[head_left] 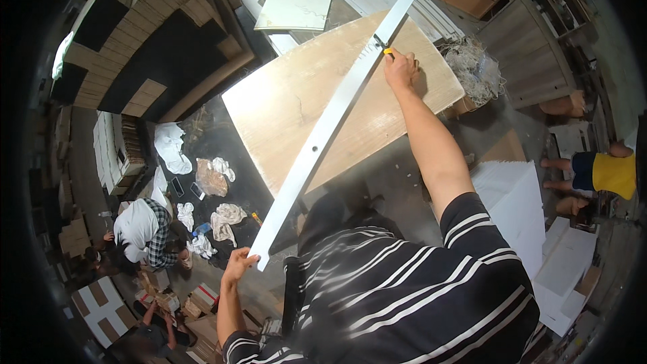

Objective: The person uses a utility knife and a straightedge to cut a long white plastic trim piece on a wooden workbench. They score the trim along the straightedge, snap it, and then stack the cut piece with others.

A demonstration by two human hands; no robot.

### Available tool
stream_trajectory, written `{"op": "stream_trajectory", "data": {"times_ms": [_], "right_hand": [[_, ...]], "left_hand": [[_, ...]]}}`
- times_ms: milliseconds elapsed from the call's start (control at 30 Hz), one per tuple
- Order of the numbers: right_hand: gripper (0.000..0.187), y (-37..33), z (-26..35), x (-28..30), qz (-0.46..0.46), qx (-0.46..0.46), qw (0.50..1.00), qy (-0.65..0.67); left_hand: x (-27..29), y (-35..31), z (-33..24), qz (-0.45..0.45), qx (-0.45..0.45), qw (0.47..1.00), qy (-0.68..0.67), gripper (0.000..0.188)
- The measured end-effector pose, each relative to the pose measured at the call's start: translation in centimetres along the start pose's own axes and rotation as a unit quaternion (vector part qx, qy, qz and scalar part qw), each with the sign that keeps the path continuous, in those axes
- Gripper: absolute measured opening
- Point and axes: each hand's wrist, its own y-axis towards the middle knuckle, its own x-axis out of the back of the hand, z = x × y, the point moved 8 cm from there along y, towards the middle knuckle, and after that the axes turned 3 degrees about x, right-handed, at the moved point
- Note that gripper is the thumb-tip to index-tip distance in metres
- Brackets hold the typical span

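A long white strip (314, 149) with a few holes lies slantwise across a light wood-toned board (269, 104). At its near end, past the board's edge, my left hand (239, 264) pinches the strip between thumb and fingers. Toward the far end, my right hand (402, 69) is closed around a small tool with a yellow and black body (387, 50). The tool's front meets the strip beside a dark spot; its exact kind is too small to make out. Small dark marks run along the strip near there.
White panels (293, 7) lie beyond the board, and a bundle of tangled strands (472, 71) sits at its right. Crumpled cloths (228, 219) and phones lie on a dark surface at left. A person in a plaid sleeve (160, 232) crouches there; another wears yellow (613, 172) at right.
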Motion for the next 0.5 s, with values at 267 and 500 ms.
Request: {"op": "stream_trajectory", "data": {"times_ms": [267, 500], "right_hand": [[0.029, 2.5, -1.8, 0.4, -0.027, -0.027, 0.999, -0.014], [0.031, 3.0, -2.6, -0.1, -0.036, -0.041, 0.999, 0.002]], "left_hand": [[8.8, -5.4, 10.5, -0.080, 0.078, 0.991, -0.075, 0.017], [13.4, -8.7, 18.4, -0.115, 0.083, 0.970, -0.198, 0.015]]}}
